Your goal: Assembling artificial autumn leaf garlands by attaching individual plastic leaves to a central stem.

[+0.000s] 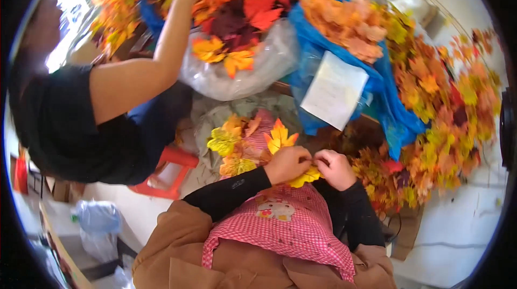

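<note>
My left hand [288, 164] and my right hand [335, 169] meet just above my lap, both closed with the fingertips pinched together. Between and under them is a yellow artificial leaf [305, 177], partly covered by the fingers. The exact spot each hand grips, and any stem or string there, is too small to make out. An orange-and-yellow artificial leaf [280, 137] sticks up just beyond my left hand. Further left, a cluster of yellow-green and orange artificial leaves [234, 149] lies over my knee.
A co-worker's arm [140, 81] reaches over a clear plastic bag [242, 81] of red and orange leaves. A white paper sheet [334, 89] rests on a blue plastic bag [301, 46]. Leaf garlands [431, 143] pile up at right. A red stool [169, 173] stands left.
</note>
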